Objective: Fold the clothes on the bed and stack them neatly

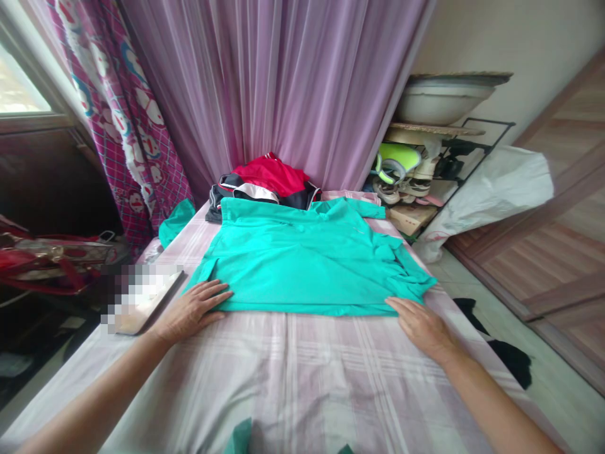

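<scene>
A turquoise short-sleeved shirt lies spread sideways across the covered table, one sleeve sticking out at the far right. Its near edge runs nearly straight, while the cloth at the right end is bunched in creases. My left hand rests on the near left corner of the shirt, palm down with fingers spread. At the near right, my right hand has its fingers stretched out flat on the shirt's edge. Neither hand grips the cloth. Behind the shirt sits a heap of red, black and white clothing.
A phone or tablet-like slab, partly blurred out, lies on the left of the checked tablecloth. Purple curtains hang behind. At right stand a shoe rack with a basin on top and a white plastic bag.
</scene>
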`<state>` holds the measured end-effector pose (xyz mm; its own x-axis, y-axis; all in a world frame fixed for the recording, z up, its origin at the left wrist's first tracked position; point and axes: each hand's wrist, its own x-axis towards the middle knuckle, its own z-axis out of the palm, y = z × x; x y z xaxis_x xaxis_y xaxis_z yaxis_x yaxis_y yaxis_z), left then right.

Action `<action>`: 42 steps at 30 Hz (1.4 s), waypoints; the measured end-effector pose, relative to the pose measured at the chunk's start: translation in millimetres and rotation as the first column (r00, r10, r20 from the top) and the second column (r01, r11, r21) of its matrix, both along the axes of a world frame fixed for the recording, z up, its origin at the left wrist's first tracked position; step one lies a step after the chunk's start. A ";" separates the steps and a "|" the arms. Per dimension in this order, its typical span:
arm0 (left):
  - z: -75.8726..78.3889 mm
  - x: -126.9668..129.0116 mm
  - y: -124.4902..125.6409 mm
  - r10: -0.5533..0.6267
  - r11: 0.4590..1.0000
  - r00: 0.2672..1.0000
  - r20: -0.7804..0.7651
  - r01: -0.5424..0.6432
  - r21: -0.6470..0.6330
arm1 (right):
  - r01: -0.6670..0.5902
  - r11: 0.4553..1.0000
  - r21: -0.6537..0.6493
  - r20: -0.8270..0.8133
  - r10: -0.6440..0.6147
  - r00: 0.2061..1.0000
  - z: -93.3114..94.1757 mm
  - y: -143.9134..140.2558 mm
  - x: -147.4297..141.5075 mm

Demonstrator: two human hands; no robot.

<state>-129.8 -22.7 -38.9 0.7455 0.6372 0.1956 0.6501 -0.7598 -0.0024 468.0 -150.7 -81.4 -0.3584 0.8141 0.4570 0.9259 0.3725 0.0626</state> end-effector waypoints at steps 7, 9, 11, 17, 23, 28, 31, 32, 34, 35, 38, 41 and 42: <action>6.4 -13.9 4.5 -0.087 0.995 0.983 -0.162 0.093 0.030 | 0.013 0.991 0.131 0.077 -0.023 0.997 -2.5 4.8 4.3; 6.1 -13.8 5.4 -0.094 0.995 0.981 -0.169 0.100 0.024 | 0.023 0.988 0.153 0.103 -0.039 0.994 5.4 7.1 1.9; 5.9 -14.3 4.4 -0.094 0.994 0.984 -0.152 0.100 0.034 | 0.027 0.986 0.162 0.126 -0.048 0.991 16.2 7.5 -0.3; 9.0 -19.6 -15.7 -0.126 0.989 0.990 -0.064 0.130 0.065 | -0.004 0.980 0.200 0.127 -0.022 0.992 30.1 -10.1 -1.3; 14.6 -12.5 -30.7 -0.081 0.997 0.997 -0.015 0.081 0.001 | 0.038 0.999 0.036 0.032 -0.040 0.999 15.4 -19.7 3.9; 32.7 -3.4 -35.1 -0.024 0.995 0.999 0.049 0.029 -0.094 | 0.041 0.950 -0.309 -0.055 -0.061 0.997 32.4 -9.2 8.8; 39.9 10.3 -28.5 0.037 0.994 0.995 0.092 -0.027 -0.108 | 0.065 0.923 -0.380 -0.066 -0.097 0.993 50.4 7.2 -10.0; 40.5 17.8 -24.2 0.069 0.994 0.992 0.105 -0.059 -0.096 | 0.076 0.925 -0.373 -0.065 -0.107 0.992 56.0 15.1 -22.0; 38.4 37.1 -13.5 0.148 0.988 0.981 0.123 -0.141 -0.063 | 0.083 0.937 -0.339 -0.068 -0.113 0.991 65.7 34.0 -54.4; 35.9 48.1 -7.9 0.195 0.980 0.973 0.124 -0.190 -0.051 | 0.073 0.944 -0.322 -0.084 -0.106 0.991 69.7 44.6 -74.2; 23.4 80.3 6.1 0.348 0.937 0.934 0.083 -0.344 -0.056 | 0.011 0.960 -0.280 -0.139 -0.052 0.989 78.2 77.4 -141.8; 8.7 100.6 12.9 0.437 0.896 0.900 0.009 -0.434 -0.096 | -0.048 0.962 -0.269 -0.188 -0.003 0.982 79.9 104.8 -208.1; 4.7 103.9 13.7 0.447 0.890 0.895 -0.011 -0.445 -0.102 | -0.053 0.959 -0.277 -0.191 -0.001 0.982 78.3 111.9 -226.7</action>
